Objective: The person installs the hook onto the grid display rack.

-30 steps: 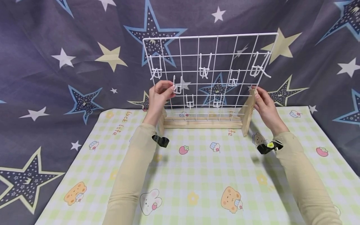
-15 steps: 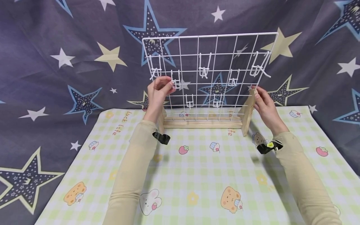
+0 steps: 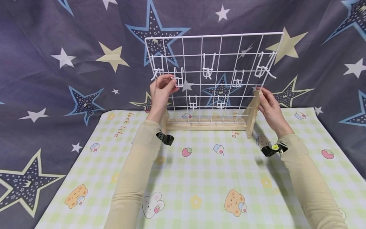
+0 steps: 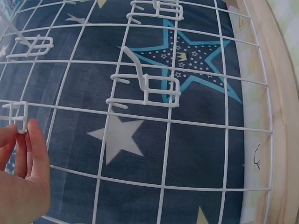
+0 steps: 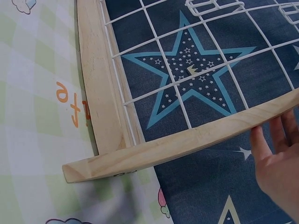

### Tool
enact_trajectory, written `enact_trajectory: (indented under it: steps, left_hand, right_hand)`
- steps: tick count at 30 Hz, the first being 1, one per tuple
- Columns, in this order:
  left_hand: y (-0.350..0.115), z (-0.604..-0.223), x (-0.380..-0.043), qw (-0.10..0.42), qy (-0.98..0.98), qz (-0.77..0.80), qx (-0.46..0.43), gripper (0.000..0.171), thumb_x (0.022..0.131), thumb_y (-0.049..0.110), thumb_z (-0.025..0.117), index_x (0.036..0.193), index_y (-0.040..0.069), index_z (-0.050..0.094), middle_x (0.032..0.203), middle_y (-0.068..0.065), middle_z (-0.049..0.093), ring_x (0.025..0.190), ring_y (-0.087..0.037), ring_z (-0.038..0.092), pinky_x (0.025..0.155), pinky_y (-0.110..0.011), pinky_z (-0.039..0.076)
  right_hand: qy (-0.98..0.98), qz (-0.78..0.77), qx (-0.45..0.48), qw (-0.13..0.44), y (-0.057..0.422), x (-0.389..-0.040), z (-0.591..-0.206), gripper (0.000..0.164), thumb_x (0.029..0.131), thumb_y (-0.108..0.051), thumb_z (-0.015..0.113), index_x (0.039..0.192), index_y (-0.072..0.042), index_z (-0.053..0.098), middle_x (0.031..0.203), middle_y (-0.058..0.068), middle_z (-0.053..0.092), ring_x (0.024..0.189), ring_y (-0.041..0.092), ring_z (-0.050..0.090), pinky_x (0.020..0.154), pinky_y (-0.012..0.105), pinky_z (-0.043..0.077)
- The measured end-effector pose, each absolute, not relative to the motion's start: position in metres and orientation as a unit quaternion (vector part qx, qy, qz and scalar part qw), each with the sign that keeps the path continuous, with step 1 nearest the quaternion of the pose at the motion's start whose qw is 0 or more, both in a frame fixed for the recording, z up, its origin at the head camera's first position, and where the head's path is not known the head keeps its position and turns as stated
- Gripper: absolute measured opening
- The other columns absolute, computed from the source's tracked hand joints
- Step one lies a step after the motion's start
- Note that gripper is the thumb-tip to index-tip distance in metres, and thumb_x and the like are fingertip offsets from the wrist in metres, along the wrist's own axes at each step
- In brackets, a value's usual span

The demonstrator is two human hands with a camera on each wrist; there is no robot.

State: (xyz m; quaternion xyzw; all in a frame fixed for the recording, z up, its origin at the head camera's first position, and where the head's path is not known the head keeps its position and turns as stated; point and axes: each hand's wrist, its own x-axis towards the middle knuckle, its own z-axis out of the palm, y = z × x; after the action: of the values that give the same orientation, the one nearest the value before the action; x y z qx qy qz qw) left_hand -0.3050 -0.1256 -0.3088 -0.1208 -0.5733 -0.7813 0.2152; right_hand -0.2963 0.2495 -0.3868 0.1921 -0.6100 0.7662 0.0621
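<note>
A white wire grid rack (image 3: 214, 36) stands upright in a pale wooden base (image 3: 206, 126). My left hand (image 3: 160, 97) pinches a white wire hook (image 3: 179, 82) between thumb and fingers at the rack's left part. In the left wrist view, the same hook (image 4: 19, 116) lies close against the grid wires; whether it is latched on them I cannot tell. At the other end, my right hand (image 3: 270, 106) grips the wooden side post (image 3: 252, 113) near its top. In the right wrist view, fingertips press the outer edge of that post (image 5: 187, 142).
Several other white hooks hang on the grid, among them a top middle hook (image 3: 208, 68), a top right hook (image 3: 261, 68) and a low hook (image 3: 193, 103). A checked tablecloth (image 3: 200, 175) lies under the stand. Behind hangs a dark star-patterned cloth (image 3: 94, 25).
My left hand has risen with the pinched hook, from lower on the grid to just below the level of the upper left hook. The right hand and the rack stay put.
</note>
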Motion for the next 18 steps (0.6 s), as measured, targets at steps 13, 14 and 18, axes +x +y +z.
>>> enact_trajectory:
  steps: [13, 14, 18]
  left_hand:
    - [-0.1267, -0.3178, -0.3047, 0.225, -0.600, -0.759, -0.117, 0.008, 0.086, -0.010, 0.067, 0.093, -0.006, 0.068, 0.075, -0.005, 0.062, 0.070, -0.020, 0.061, 0.069, -0.031, 0.059]
    - [-0.1265, -0.3178, -0.3048, 0.226, -0.602, -0.757, -0.118, 0.008, 0.086, -0.010, 0.067, 0.093, -0.007, 0.067, 0.075, -0.004, 0.062, 0.070, -0.021, 0.061, 0.069, -0.031, 0.059]
    - [-0.1260, -0.3179, -0.3046, 0.230, -0.603, -0.755, -0.116, 0.008, 0.086, -0.010, 0.066, 0.093, -0.007, 0.067, 0.074, -0.004, 0.062, 0.068, -0.019, 0.061, 0.067, -0.030, 0.059]
  right_hand:
    - [-0.618, 0.760, 0.192, 0.065, 0.2491, -0.2975, -0.3880, 0.050, 0.103, -0.022, 0.044, 0.148, -0.003, 0.032, 0.149, 0.025, 0.022, 0.137, 0.028, 0.027, 0.106, 0.025, 0.036]
    - [-0.618, 0.760, 0.191, 0.065, 0.2491, -0.2975, -0.3880, 0.049, 0.103, -0.022, 0.044, 0.148, -0.003, 0.032, 0.149, 0.025, 0.022, 0.137, 0.028, 0.027, 0.106, 0.025, 0.036]
    - [-0.614, 0.764, 0.188, 0.064, 0.2486, -0.2974, -0.3877, 0.050, 0.103, -0.022, 0.045, 0.147, -0.003, 0.033, 0.147, 0.023, 0.025, 0.137, 0.030, 0.025, 0.108, 0.027, 0.034]
